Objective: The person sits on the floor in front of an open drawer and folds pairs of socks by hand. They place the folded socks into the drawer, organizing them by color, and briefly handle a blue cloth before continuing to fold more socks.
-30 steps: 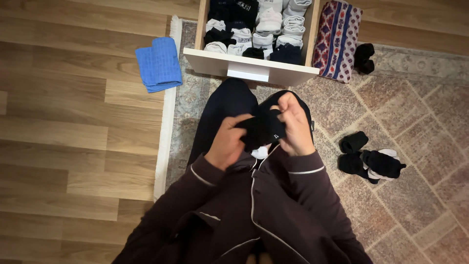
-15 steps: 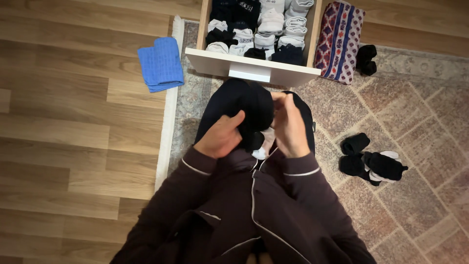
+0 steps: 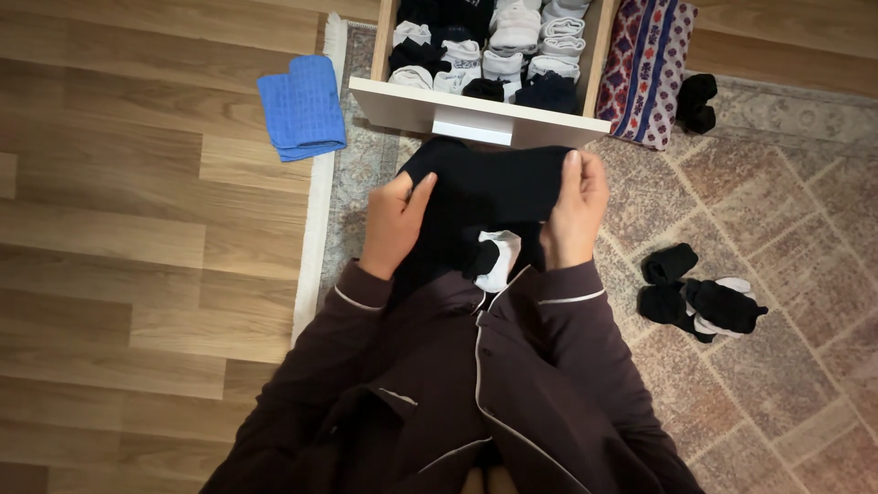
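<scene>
Black sock (image 3: 494, 183) now stretched flat between both hands, just below the drawer (image 3: 476, 114); half a second ago it was bunched. Left hand (image 3: 395, 224) and right hand (image 3: 576, 210) each pinch an end. Sock pile (image 3: 700, 302) right of drawer; blue cloth (image 3: 302, 105) left.

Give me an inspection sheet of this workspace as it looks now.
Surface: patterned rug beside wood floor.
Job's things: black sock stretched flat between both hands; open drawer with rolled black and white socks.
Clutter: loose sock pile; blue cloth; patterned fabric bundle; a black-and-white sock on the lap.
Hands: left hand and right hand each grip one end of the sock.
Cables: nothing seen.
Surroundings: nothing seen beyond the floor.
</scene>
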